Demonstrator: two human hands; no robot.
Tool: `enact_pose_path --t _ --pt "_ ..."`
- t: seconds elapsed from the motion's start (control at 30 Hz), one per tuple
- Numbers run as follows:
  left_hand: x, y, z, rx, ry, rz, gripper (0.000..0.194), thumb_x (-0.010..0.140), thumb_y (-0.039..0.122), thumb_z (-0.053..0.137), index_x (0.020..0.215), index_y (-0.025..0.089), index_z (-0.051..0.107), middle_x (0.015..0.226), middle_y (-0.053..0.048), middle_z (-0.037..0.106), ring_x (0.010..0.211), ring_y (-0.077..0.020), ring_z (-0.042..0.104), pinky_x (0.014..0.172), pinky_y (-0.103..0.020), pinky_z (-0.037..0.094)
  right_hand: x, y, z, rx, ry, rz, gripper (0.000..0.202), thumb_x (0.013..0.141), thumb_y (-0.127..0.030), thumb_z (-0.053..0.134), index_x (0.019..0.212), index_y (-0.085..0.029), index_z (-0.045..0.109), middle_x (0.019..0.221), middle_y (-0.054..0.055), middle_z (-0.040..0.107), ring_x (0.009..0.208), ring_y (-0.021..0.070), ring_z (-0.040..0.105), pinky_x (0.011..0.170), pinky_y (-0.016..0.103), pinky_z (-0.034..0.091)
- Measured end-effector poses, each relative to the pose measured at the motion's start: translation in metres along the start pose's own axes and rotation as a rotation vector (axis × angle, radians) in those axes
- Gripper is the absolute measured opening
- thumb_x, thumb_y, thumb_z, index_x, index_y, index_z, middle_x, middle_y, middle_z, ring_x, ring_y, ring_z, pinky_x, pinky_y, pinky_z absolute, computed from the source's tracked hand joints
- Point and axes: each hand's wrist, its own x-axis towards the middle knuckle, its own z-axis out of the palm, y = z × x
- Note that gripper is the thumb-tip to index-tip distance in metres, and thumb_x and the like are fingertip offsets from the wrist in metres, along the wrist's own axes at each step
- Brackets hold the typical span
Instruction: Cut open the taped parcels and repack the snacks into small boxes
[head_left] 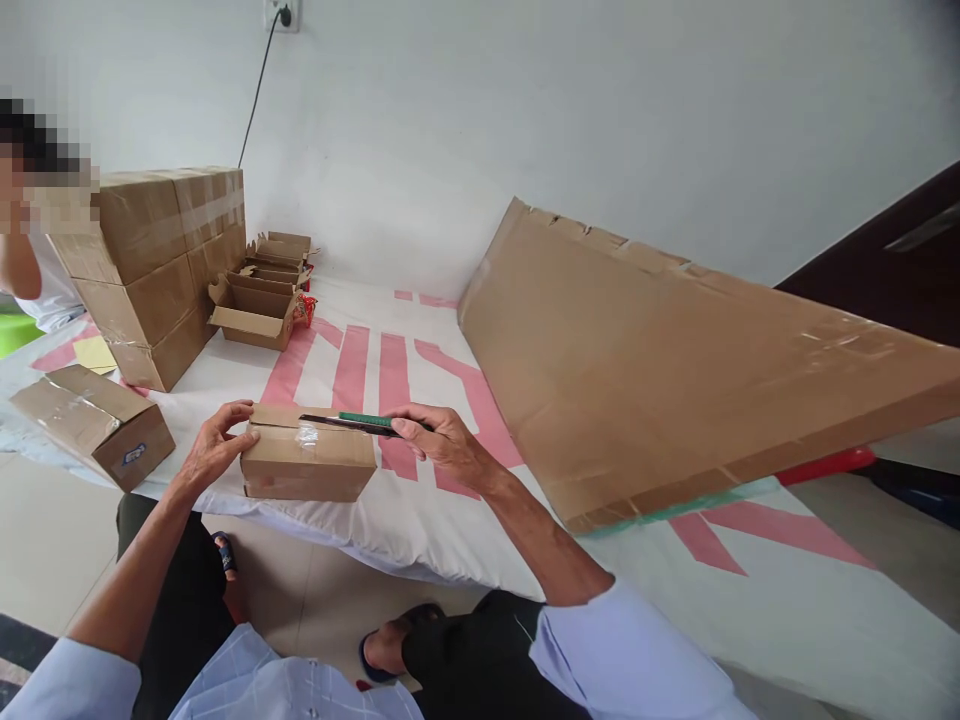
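Note:
A small taped cardboard box (311, 470) lies near the front edge of the cloth-covered table. My left hand (217, 445) grips its left end, thumb on the near side and fingers on the top. In my right hand (442, 440) is a box cutter (365, 421) with a green part and a dark, thin blade pointing left. The blade is above or against the top of the box along its seam; I cannot tell whether it touches. Clear tape shines on the middle of the box.
Another closed cardboard box (97, 425) sits to the left. Behind it stands a stack of taped cartons (157, 270), with open small boxes (259, 310) beside it. A large cardboard carton (675, 380) takes up the right side. A person (56, 270) is at far left.

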Motion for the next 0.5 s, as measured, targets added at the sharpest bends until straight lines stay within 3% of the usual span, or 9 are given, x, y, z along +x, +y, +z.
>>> enact_pose_path --t 0.27,0.5 --pt "-0.002 -0.002 0.001 -0.12 0.018 -0.063 0.06 0.076 0.071 0.088 0.106 0.021 0.074 0.151 -0.017 0.07 0.125 -0.0371 0.074 0.098 -0.045 0.062 0.036 -0.023 0.017 -0.122 -0.133 -0.105 0.039 0.094 -0.054 0.065 0.098 -0.019 0.082 0.087 0.004 0.072 0.08 0.0191 0.059 0.073 0.033 0.046" --pt "-0.003 -0.001 -0.004 -0.085 -0.041 -0.065 0.052 0.081 0.069 0.081 0.103 0.022 0.078 0.154 -0.015 0.07 0.131 -0.0377 0.07 0.094 -0.042 0.062 0.047 -0.026 0.021 -0.198 -0.178 -0.106 0.041 0.096 -0.055 0.061 0.097 -0.02 0.082 0.088 0.004 0.072 0.079 0.0195 0.057 0.072 0.032 0.044"
